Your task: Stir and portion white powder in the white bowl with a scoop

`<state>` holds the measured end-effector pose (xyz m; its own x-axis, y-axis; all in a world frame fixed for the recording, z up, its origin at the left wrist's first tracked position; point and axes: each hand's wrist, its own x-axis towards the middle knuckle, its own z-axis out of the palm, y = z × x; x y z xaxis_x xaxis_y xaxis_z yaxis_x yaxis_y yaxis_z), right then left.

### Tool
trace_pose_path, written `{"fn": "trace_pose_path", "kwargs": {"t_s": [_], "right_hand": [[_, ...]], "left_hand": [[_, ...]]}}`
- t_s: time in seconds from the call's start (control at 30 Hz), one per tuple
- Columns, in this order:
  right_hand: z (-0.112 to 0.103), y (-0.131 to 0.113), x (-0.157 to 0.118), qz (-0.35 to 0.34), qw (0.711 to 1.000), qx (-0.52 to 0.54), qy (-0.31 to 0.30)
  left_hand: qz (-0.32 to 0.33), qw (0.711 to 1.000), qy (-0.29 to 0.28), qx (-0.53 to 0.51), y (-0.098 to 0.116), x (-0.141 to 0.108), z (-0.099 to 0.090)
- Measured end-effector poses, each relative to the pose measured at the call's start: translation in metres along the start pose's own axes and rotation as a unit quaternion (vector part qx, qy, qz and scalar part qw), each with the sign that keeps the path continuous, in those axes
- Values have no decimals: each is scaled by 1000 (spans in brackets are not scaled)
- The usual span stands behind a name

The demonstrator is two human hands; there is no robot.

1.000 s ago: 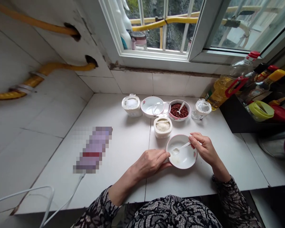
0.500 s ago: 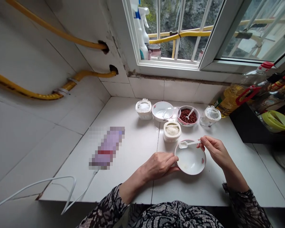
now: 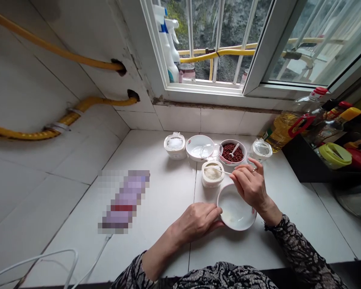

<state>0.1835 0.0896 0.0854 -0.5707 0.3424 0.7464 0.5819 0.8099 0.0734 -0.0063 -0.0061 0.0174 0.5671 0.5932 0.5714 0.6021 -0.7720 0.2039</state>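
My left hand (image 3: 200,218) grips the left rim of a white bowl (image 3: 240,214), thumb on the edge. A small patch of whitish grains lies at the bottom of that bowl. In my right hand (image 3: 251,182), closed above the bowl's far rim, is the handle of a small white spoon (image 3: 224,172). The spoon's head reaches into an open square jar (image 3: 212,182) of off-white granules, just behind the bowl. Its tip is partly lost against the contents. The jar's clear lid (image 3: 212,151) stands tipped up behind it.
Along the back stand a jar of white powder (image 3: 175,152), a second bowl (image 3: 195,156), a bowl of reddish-brown grains (image 3: 228,154) with a spoon, and a clear jar (image 3: 261,148). Bottles and a black rack (image 3: 302,164) are at right. A blurred-out object (image 3: 124,202) with a cable lies left.
My right hand has moved left and away from me, taking the spoon from over the bowl into the jar. My left hand still holds the bowl. The view has shifted slightly.
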Motion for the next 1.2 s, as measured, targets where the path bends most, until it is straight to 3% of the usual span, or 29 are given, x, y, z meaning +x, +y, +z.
{"fn": "trace_pose_path", "kwargs": {"t_s": [0.13, 0.3, 0.43, 0.57, 0.7, 0.9, 1.2], "right_hand": [[-8, 2, 0, 36, 998, 41, 30], [-23, 7, -5, 109, 985, 137, 8], [-41, 9, -22, 155, 964, 197, -93], [-54, 3, -40, 142, 948, 178, -221], [-51, -11, -47, 137, 934, 179, -277], [-39, -17, -49, 208, 922, 201, -257], [-43, -9, -53, 315, 883, 282, -205]], "left_hand": [[-1, 1000, -4, -5, -1, -1, 0], [-4, 1000, -3, -18, -1, -3, 0], [-9, 1000, -6, -28, -1, -4, -2], [-4, 1000, -5, -28, -1, -4, -3], [-2, 1000, -1, -21, -1, -3, -4], [1, 1000, 4, -18, -1, -2, -4], [4, 1000, 5, -22, -1, -3, -4]]}}
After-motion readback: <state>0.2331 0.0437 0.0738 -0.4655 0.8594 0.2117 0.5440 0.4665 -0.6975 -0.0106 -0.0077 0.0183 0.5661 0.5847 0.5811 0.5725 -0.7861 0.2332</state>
